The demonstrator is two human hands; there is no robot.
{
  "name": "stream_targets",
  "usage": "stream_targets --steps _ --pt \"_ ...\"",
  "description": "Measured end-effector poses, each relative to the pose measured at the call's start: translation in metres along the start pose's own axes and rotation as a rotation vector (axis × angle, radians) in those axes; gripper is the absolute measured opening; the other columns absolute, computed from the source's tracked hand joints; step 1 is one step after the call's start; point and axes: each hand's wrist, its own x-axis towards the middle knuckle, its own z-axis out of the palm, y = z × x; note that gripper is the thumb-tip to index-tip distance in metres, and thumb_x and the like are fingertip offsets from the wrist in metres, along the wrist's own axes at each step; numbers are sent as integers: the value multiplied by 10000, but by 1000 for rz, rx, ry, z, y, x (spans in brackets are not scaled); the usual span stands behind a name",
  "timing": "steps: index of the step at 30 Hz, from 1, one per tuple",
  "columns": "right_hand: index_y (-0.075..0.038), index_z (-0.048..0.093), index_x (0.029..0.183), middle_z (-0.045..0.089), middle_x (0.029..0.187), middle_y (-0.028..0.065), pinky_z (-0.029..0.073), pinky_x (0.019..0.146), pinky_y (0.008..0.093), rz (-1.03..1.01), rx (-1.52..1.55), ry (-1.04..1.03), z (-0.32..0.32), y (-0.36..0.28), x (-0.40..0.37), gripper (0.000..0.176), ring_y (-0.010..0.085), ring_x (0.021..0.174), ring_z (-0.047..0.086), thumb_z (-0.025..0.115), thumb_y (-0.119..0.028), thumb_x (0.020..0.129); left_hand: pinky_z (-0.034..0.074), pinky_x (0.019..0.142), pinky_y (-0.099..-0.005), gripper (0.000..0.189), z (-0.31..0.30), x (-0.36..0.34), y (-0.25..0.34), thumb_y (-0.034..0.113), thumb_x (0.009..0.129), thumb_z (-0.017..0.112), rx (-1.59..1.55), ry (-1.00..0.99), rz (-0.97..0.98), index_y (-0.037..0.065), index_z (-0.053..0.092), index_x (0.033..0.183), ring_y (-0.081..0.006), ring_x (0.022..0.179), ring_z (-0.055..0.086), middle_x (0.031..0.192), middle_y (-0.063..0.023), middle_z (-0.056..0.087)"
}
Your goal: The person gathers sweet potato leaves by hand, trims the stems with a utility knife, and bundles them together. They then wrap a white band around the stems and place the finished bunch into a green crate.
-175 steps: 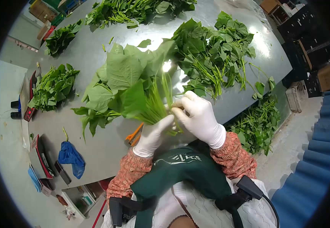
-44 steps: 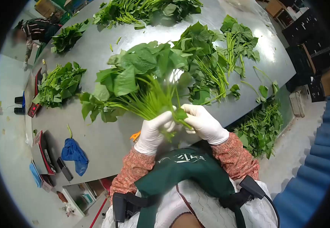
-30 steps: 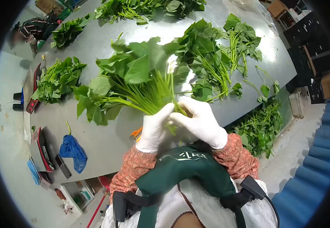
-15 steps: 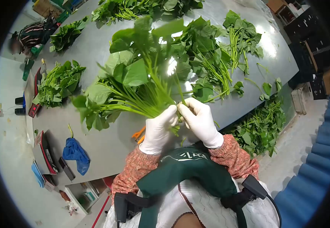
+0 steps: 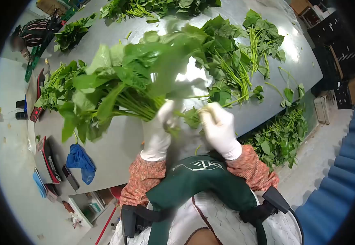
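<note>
My left hand (image 5: 159,132), in a white glove, is closed round the stems of a large leafy green bunch (image 5: 120,85). The bunch fans out to the left above the metal table (image 5: 122,159), its upper leaves blurred. Just right of it, my right hand (image 5: 220,128), also gloved, has its fingers pinched together beside a small leaf (image 5: 192,118); whether it grips that leaf's stem is too blurred to tell. Beyond my right hand lies a pile of loose leafy stems (image 5: 230,61).
More bunches lie at the left (image 5: 57,87) and far side (image 5: 145,8). A blue cloth (image 5: 81,163) and a dark phone-like object (image 5: 70,177) are at the near left. Greens fill a space below the right edge (image 5: 281,136). A person in stripes (image 5: 38,32) is at the far left.
My left hand has moved slightly left with the bunch, which now spreads lower and further left. My right hand has shifted right, and the two hands are further apart.
</note>
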Motion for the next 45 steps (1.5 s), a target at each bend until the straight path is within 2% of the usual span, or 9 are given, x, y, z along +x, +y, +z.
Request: stream_targets --steps 1,5,7,9,15,23,30,35,45 --pt "-10 619 911 623 742 108 475 560 297 429 243 14 -13 -1 4 62 193 585 594 564 -21 886 320 529 -257 54 -3 3 6 89 898 638 -80 11 7 52 601 888 -85 493 336 569 53 354" --pt "-5 598 851 620 686 110 456 514 304 610 103 -123 -57 28 12 137 207 495 546 581 -134 898 299 535 -253 91 -22 9 34 146 926 627 -208 -39 19 56 614 917 -63 500 290 575 80 300" --pt "-9 625 972 637 743 165 499 569 366 37 -723 -544 -58 45 -6 310 291 616 635 682 -288 850 289 532 -248 106 -21 6 32 160 933 620 -235 -109 -14 54 620 941 -62 505 286 578 81 303" --pt "-10 610 1096 648 834 160 520 625 372 -2 -862 -354 -55 3 -3 394 313 695 650 702 -289 834 267 524 -242 134 -22 4 25 171 948 601 -268 -175 -60 47 610 996 -66 513 283 587 77 297" --pt "-56 606 1147 616 831 130 505 604 391 -251 -282 -375 -21 -24 7 300 318 701 632 650 -162 869 292 541 -252 186 -10 -3 7 204 964 578 -286 -290 -92 41 585 1054 -88 553 308 603 55 308" --pt "-66 624 921 588 741 104 481 549 381 -294 -313 -294 0 -26 4 106 291 611 608 672 -72 826 432 888 -267 150 -3 -16 2 85 922 608 73 -370 105 35 609 1064 -113 954 561 1017 -18 608" --pt "-99 666 819 616 726 73 492 526 351 -326 -332 -339 -21 -28 19 186 257 569 617 724 -275 805 441 879 -280 88 -10 -8 -3 107 932 592 51 -489 -54 25 621 943 -149 924 583 954 -51 632" --pt "-18 664 955 583 722 50 414 502 232 -213 -108 -132 -42 -51 47 265 106 526 508 788 -105 738 480 811 -273 112 6 -17 5 125 942 593 260 -477 -149 23 630 914 -129 860 608 885 -40 645" --pt "4 614 970 662 930 111 475 616 247 -212 91 -100 -34 -58 72 187 112 676 579 699 -44 811 485 871 -332 326 -14 -18 -25 253 923 643 678 -420 306 45 626 1173 -176 1033 603 1151 -40 634"
